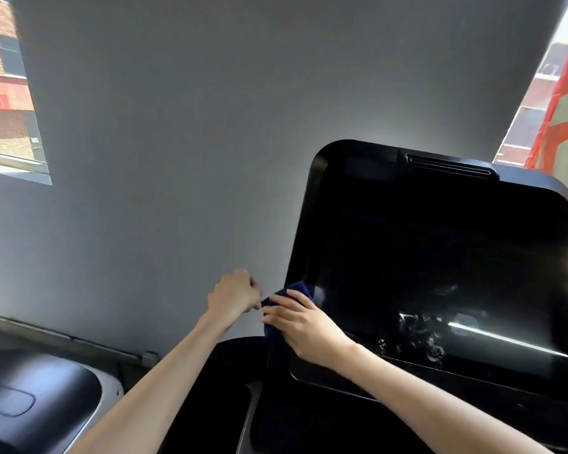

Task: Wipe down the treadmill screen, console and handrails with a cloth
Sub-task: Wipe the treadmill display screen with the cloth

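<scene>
I see a dark blue cloth (pixel 292 298) pressed against the lower left edge of a large glossy black treadmill screen (pixel 440 273), which fills the right half of the view and tilts back to the right. The cloth sits right at the screen's left border, mostly covered by my right hand (pixel 304 326), with one corner poking up above the fingers and a strip hanging down beside the palm.

My right hand lies flat over the cloth, fingers stretched out and close together, pointing left and pushing the fabric onto the screen's frame. It is spread rather than curled.

My left hand (pixel 233 294) is just left of the cloth, off the screen and in front of the plain grey wall (pixel 161 142). Its fingers are curled into a loose fist, and its knuckles come close to the cloth's left edge; I cannot tell whether it pinches a corner of the fabric or only hovers beside it. Both forearms are bare and reach up from the bottom of the view.

The lower part of the screen shows streaky bright reflections. A black rounded treadmill motor cover (pixel 36 401) sits at lower left. A window (pixel 10 93) at upper left shows a red brick building.
</scene>
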Action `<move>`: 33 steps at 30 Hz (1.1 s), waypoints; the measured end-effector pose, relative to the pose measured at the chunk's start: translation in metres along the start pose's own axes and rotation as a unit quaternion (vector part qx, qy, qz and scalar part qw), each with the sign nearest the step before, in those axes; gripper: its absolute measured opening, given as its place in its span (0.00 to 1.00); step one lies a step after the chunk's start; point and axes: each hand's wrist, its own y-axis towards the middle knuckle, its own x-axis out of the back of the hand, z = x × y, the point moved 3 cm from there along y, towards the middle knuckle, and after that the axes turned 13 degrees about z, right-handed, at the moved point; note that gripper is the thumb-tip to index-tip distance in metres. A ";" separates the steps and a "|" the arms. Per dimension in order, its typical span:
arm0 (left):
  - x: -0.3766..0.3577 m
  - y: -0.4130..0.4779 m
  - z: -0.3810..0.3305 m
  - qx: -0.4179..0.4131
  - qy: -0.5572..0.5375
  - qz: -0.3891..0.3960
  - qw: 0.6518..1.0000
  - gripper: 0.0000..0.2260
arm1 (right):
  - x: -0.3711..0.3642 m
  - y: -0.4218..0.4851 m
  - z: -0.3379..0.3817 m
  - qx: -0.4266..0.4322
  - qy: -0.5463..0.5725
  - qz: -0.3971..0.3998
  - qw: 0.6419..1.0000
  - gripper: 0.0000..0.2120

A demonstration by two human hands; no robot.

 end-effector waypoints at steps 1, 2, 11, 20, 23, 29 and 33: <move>-0.002 -0.001 -0.003 -0.005 0.000 0.005 1.000 0.10 | -0.010 -0.010 0.010 0.023 0.000 0.015 1.000 0.18; -0.003 -0.002 -0.004 -0.009 0.000 0.009 1.000 0.10 | -0.015 -0.016 0.014 0.046 -0.011 0.025 0.999 0.19; 0.001 -0.004 -0.011 -0.045 -0.019 0.014 0.999 0.10 | 0.093 0.029 -0.103 -0.209 0.097 -0.204 0.951 0.26; 0.005 -0.007 -0.012 -0.037 -0.026 0.013 0.999 0.09 | -0.010 -0.040 0.007 -0.109 0.093 -0.135 0.980 0.27; 0.000 -0.013 -0.016 -0.050 -0.023 0.028 0.998 0.08 | -0.017 -0.055 0.012 -0.025 0.058 -0.058 0.996 0.24; -0.004 -0.019 -0.013 -0.039 -0.018 0.054 0.998 0.09 | 0.063 0.005 -0.066 -0.193 0.102 -0.157 0.963 0.28; -0.006 -0.018 0.000 0.002 0.001 0.051 0.999 0.12 | 0.092 0.044 -0.091 -0.268 0.107 -0.179 0.941 0.23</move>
